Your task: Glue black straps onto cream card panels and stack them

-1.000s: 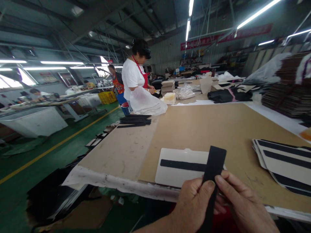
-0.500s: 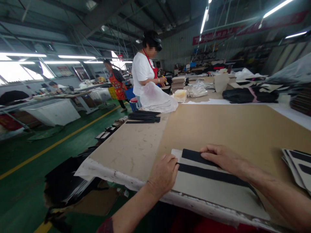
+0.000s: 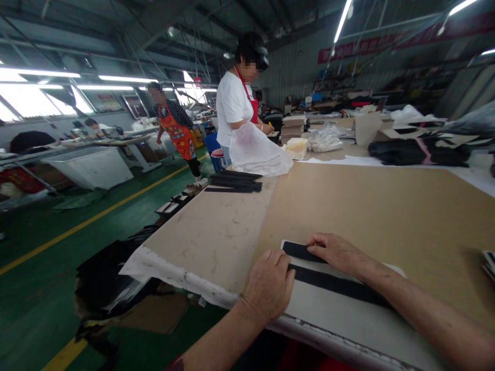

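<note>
A pale flat board [image 3: 328, 303] lies on the table near its front edge, with two black strips running lengthwise on it. My left hand [image 3: 270, 282] is closed over the board's left edge, thumb beside the end of the lower black strip [image 3: 336, 282]. Above it, my right hand [image 3: 334, 252] pinches the upper black strip [image 3: 299, 251] between thumb and fingers. That strip's left end is at the board's left corner. My right hand and forearm hide the rest of it, and the forearm crosses the board's right part.
A bundle of loose black strips [image 3: 235, 181] lies at the table's far left, beside a white plastic sheet [image 3: 259, 152]. Part of a stack of boards [image 3: 489, 265] shows at the right edge. A co-worker in white [image 3: 234, 100] stands beyond; another person in an orange apron [image 3: 178, 134] is further left.
The upper black strip has shifted left along the board to its corner, my right hand moving with it. The view has turned, and the person in the orange apron has changed position.
</note>
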Tool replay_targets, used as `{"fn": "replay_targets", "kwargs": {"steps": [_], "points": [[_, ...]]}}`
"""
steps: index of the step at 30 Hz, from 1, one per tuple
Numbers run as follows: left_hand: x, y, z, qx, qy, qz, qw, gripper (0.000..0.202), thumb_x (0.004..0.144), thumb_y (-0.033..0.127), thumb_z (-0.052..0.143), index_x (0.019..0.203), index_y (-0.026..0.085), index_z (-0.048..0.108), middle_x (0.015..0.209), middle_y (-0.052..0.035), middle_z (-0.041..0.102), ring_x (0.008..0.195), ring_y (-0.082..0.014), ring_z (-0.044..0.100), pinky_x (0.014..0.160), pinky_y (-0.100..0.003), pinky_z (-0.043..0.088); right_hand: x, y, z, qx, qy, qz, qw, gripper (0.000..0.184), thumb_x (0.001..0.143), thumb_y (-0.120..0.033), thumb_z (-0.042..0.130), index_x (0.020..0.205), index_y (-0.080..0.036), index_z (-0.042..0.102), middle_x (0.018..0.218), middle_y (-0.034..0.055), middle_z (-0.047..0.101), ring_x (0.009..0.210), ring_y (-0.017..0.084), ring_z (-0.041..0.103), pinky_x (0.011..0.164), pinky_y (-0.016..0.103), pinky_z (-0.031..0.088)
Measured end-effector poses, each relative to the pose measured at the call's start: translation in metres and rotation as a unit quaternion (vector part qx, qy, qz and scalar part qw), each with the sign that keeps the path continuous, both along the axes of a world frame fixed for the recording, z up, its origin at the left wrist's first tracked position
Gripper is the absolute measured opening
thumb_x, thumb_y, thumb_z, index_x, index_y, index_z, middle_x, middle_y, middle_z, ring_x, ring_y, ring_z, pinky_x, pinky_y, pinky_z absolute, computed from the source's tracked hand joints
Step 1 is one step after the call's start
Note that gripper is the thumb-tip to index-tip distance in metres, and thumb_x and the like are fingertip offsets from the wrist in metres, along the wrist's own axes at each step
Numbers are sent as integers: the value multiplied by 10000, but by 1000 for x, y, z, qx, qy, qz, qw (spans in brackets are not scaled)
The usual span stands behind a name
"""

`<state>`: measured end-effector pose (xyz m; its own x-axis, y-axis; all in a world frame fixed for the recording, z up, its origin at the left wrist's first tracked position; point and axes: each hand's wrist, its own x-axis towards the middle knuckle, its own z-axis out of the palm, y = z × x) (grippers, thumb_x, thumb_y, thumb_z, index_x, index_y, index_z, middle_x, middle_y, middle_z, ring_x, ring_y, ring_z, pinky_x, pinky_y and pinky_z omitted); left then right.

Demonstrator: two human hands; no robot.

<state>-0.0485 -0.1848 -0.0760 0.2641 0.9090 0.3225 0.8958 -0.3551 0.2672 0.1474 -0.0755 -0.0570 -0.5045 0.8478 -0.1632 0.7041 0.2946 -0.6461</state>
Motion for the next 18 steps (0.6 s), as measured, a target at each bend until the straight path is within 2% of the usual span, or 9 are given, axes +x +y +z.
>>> {"fn": "replay_targets", "kwargs": {"steps": [5,9,14,16,18], "points": [[1,1,-2,21,61,2,998,389,964,255,493,1311,90,554,1368,-160,592,1225,-280,545,1042,-438,442,-1,0,3,15,-17,-3,1000,189,833,-288,534,834,-198,700,774,34,703,708,177,583,653,299,402],[2,3,-2,34,112,-19,993,361,986,245,459,1239,50,626,1343,-181,629,1242,-282,561,1026,-429,432,-5,-1,5,25,-6,-2,1000,163,804,-265,549,794,-204,700,740,28,699,681,172,579,642,296,402],[3,6,-4,41,143,-33,988,367,986,235,447,1233,42,638,1336,-184,638,1203,-292,588,991,-440,443,-6,0,3,19,7,-13,1000,171,818,-299,559,808,-203,700,740,27,704,676,170,590,636,296,404],[2,6,-5,39,139,-23,989,369,978,247,468,1239,51,640,1343,-173,636,1165,-287,602,986,-428,452,5,-1,9,9,13,-22,1000,183,809,-345,588,843,-203,698,727,21,690,662,169,586,616,294,401],[2,7,-7,38,125,-9,991,374,964,264,498,1245,66,644,1350,-159,633,1125,-285,612,978,-419,464,28,-3,18,-17,23,-33,999,245,751,-379,652,916,-205,703,725,12,680,662,174,592,608,291,414]]}}
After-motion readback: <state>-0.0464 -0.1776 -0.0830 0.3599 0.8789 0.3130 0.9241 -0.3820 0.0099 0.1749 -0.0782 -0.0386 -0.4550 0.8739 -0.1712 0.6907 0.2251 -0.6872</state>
